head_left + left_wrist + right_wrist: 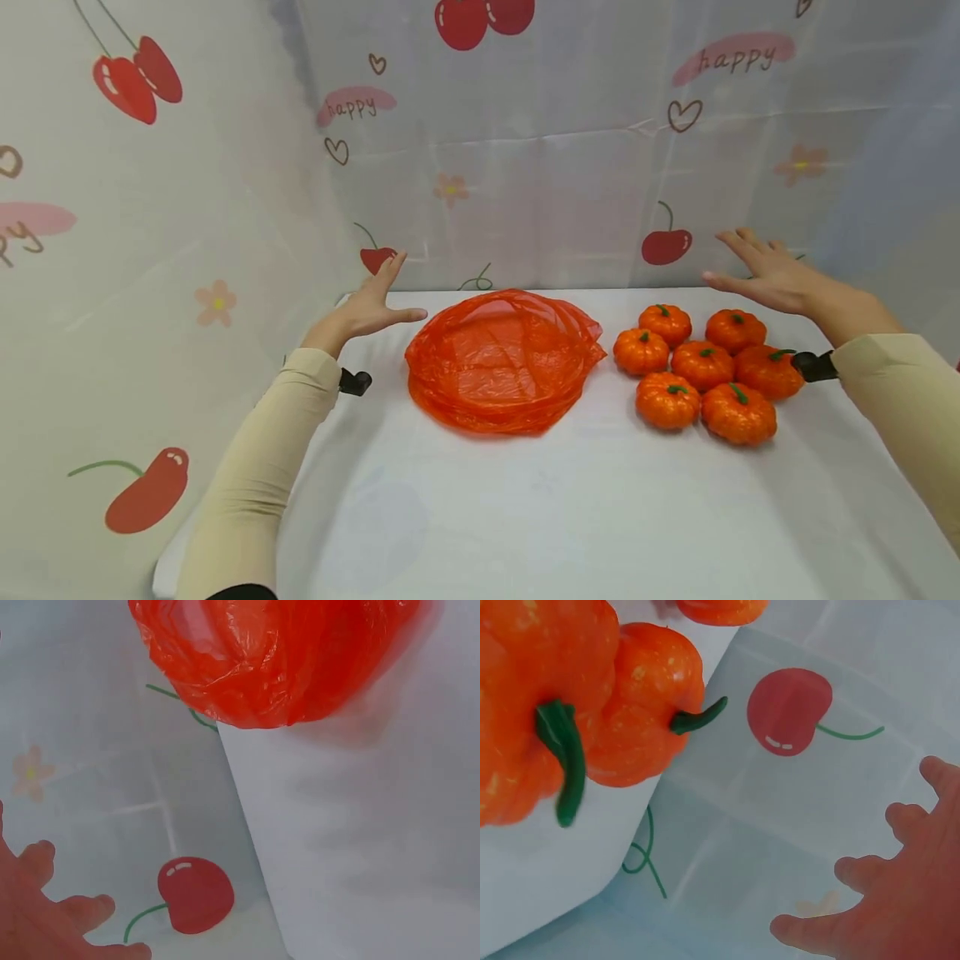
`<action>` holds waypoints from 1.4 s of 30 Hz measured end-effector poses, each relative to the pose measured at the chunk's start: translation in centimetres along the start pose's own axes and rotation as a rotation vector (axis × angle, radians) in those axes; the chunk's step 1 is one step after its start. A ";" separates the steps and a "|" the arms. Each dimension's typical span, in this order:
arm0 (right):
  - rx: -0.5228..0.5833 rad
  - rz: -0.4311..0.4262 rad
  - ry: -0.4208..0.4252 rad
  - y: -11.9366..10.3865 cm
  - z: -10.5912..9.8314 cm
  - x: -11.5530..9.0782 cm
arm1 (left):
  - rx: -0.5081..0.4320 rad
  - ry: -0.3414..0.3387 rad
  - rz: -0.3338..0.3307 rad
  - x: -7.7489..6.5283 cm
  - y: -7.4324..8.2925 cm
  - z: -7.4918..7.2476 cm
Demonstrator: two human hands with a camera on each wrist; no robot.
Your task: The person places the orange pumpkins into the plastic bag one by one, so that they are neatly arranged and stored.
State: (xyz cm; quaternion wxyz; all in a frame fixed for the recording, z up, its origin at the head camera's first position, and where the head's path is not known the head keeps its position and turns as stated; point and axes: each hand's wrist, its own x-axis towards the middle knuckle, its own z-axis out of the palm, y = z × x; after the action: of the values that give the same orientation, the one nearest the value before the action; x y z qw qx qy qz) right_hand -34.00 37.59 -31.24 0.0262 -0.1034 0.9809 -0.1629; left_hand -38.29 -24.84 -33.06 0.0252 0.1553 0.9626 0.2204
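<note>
A red, see-through plastic bag [491, 358] lies on the white table with its mouth spread wide and facing up. My left hand [367, 307] is held in the air to the left of the bag, fingers extended and holding nothing. Several small orange pumpkins [703, 365] with green stems sit in a cluster to the right of the bag. Above and behind their right side hovers my right hand [780, 279], fingers spread, with nothing in it. In the right wrist view, two pumpkins [641, 697] appear large at upper left, apart from the hand.
The white table [480, 508] stands against hanging sheets [555, 192] printed with cherries, hearts and flowers, at the back and left. Both wrists carry a small black camera mount, the right one [813, 365] overlapping the rightmost pumpkin in the head view.
</note>
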 end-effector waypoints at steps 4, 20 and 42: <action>0.065 -0.026 0.004 0.2 0.6 -0.7 | -0.113 0.016 0.032 -0.8 -0.4 1.0; 0.199 -0.051 0.025 1.2 2.6 -3.0 | -0.266 0.016 -0.008 -2.2 -1.7 4.0; 0.413 -0.070 0.074 3.9 5.6 -6.6 | -0.427 -0.065 0.064 -2.0 -3.0 7.2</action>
State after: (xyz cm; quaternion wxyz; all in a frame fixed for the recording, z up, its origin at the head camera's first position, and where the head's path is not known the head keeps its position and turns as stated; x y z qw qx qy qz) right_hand -27.84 40.87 -37.72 0.0053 -0.1238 0.9227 -0.3650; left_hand -36.44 -25.01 -40.87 0.0815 0.1841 0.8874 0.4147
